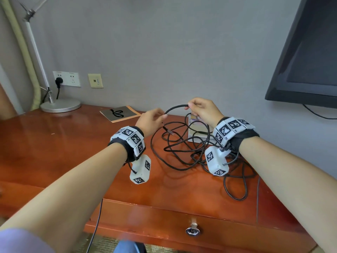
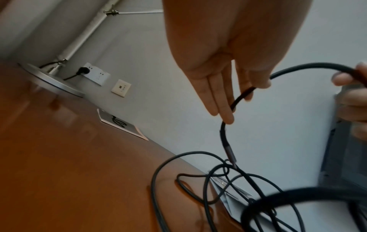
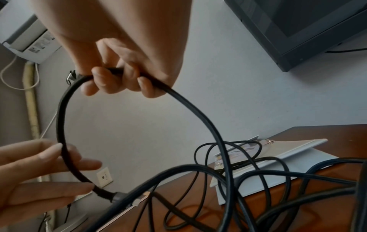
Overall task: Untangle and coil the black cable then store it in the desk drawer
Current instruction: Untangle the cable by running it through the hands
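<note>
Overhead, both hands' grips (image 1: 151,119) (image 1: 202,111) pinch the black cable (image 1: 176,107), arching left-right, plug end down.

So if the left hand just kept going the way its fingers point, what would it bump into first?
Probably the right hand. The left hand points across at it, pinching the black cable that arcs between them. Depth is unclear; it might pass under, toward the wall.

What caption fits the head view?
Both hands, left and right, arch a black cable above its tangle on the desk.
</note>
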Demonstrator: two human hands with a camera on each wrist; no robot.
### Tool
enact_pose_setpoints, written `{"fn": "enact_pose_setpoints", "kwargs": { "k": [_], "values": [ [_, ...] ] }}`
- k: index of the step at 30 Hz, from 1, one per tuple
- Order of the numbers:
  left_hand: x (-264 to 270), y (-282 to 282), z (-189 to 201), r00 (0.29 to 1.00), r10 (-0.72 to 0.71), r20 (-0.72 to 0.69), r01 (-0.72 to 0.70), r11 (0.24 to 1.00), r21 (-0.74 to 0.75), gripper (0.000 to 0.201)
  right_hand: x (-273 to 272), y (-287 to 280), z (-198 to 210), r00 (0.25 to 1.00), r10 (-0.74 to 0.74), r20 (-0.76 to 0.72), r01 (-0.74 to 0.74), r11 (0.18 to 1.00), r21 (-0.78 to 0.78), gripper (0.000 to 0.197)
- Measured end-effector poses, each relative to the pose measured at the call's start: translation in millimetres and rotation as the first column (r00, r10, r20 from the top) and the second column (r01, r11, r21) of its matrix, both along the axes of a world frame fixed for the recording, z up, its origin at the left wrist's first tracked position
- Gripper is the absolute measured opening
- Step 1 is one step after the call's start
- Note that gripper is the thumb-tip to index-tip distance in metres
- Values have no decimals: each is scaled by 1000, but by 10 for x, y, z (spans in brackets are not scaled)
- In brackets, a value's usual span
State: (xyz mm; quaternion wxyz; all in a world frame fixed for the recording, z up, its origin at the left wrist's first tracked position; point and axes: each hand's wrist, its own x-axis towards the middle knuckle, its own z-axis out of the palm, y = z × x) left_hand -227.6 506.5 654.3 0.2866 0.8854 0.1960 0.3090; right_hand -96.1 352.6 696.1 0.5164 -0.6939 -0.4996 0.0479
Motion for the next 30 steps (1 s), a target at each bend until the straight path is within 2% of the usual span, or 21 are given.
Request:
{"fn": "enact_pose_setpoints", "kwargs": {
  "k": [7,10,13,15,20,27,30],
  "values": [
    [-212,51,88,992,0,129,10,997,-76,26,-335,148,49,998,37,54,-35,999,-33,26],
    [-346,154,44,994,43,104,-48,998,39,27,-336,174,-25,995,12,99,-1,994,-112,32],
    [-476,259,-36,995,96,35,-99,990,105,32,-256,152,-155,962,-32,271,103,962,-253,39],
    [-559,311,-84,992,127,25,-129,984,126,32,-245,109,-212,946,-43,321,146,942,-302,41],
    [-647,244,-86,984,180,12,-180,977,110,34,-296,50,-238,930,-96,354,205,937,-284,42],
    [-524,16,-11,998,61,5,-60,975,213,27,-465,73,-115,884,-183,431,298,929,-218,39],
    [-539,42,-26,990,139,-1,-134,956,260,27,-466,41,-133,872,-168,460,312,915,-257,40]
  ]
}}
